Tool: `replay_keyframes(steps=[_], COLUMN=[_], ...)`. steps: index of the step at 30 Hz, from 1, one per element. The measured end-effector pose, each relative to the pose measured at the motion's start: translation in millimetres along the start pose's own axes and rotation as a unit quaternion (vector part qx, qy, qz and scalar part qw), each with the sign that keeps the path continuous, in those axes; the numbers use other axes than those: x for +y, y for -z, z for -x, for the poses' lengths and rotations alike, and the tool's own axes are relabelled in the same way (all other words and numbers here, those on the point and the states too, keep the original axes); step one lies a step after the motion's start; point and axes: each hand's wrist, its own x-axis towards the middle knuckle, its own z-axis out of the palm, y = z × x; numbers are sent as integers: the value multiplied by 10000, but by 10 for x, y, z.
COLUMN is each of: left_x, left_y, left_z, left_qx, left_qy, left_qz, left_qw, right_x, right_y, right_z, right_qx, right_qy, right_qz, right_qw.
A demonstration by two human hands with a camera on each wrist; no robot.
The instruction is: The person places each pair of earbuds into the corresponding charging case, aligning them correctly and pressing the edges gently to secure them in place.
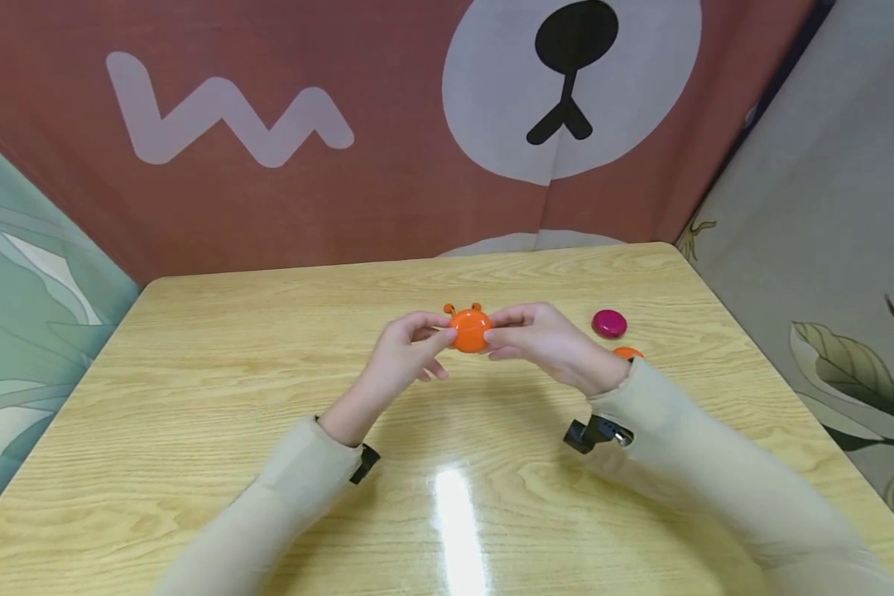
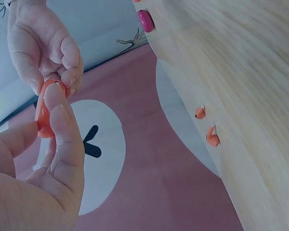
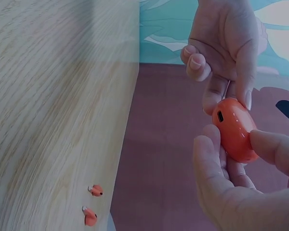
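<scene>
Both hands hold one orange earbud charging case (image 1: pixel 471 331) (image 2: pixel 45 118) above the table. My left hand (image 1: pixel 410 343) pinches its left edge between thumb and fingers. From the other side, my right hand (image 1: pixel 547 341) grips the right edge. The right wrist view shows the case (image 3: pixel 235 130) lid shut, with a dark charging port in its side. Two orange earbuds lie apart on the tabletop beyond the hands, one earbud (image 2: pixel 212 137) beside another earbud (image 2: pixel 200 112); in the head view they peek out just above the case.
A magenta round case (image 1: pixel 609 324) lies on the wooden table (image 1: pixel 231 372) to the right. Near it, another orange round thing (image 1: pixel 628 353) is partly covered by the right forearm. A printed brown cloth (image 1: pixel 387 199) hangs behind the table's far edge.
</scene>
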Motion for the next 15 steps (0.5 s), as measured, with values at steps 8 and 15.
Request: replay_keyframes(steps=[8, 15], left_x=[-31, -11], left_y=[-188, -255], left_z=[1, -16], left_qx=[103, 71], left_qy=[140, -31], left_qz=[229, 282], left_qw=[9996, 9996], right_x=[38, 30], right_y=[102, 165], right_z=[89, 149], right_qx=[15, 54], right_qy=[76, 112], right_qz=[-79, -30], right_qw=[9999, 9999])
